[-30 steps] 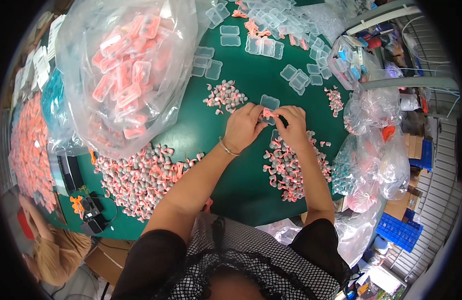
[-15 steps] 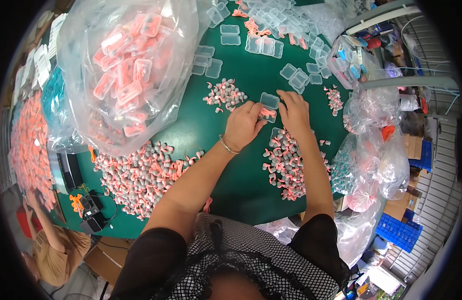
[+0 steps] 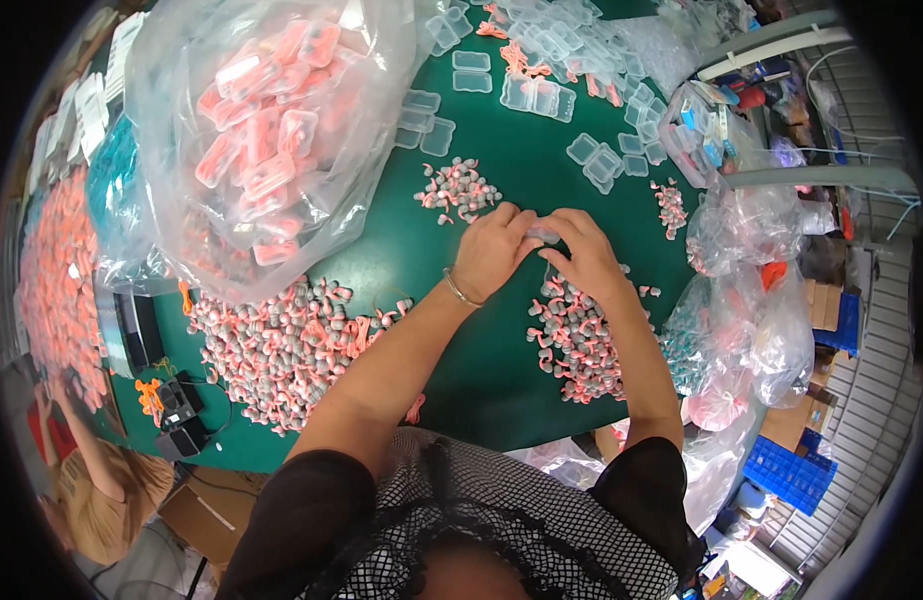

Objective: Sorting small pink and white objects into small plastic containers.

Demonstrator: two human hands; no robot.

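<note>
Both my hands meet over a small clear plastic box [image 3: 545,236] near the table's middle. My left hand [image 3: 494,250] pinches its left side, and my right hand [image 3: 585,250] grips it from the right. The lid appears folded down, though fingers hide most of the box. Under my right forearm spreads a pile of small pink-and-grey curved pieces [image 3: 580,345]. A smaller cluster of the same pieces [image 3: 456,188] lies just beyond my left hand. Left of my left forearm is a much larger heap of them [image 3: 267,355].
A big clear bag [image 3: 167,90] of filled pink boxes stands at the far left. Open empty boxes [image 3: 597,162] and a heap of clear boxes [image 3: 572,35] lie at the back. Plastic bags [image 3: 752,225] crowd the right edge. Another person [image 3: 107,490] works at the lower left.
The box stood open with pink contents showing; now its lid seems folded over. My right hand has come in from beside the lid to grip the box together with my left.
</note>
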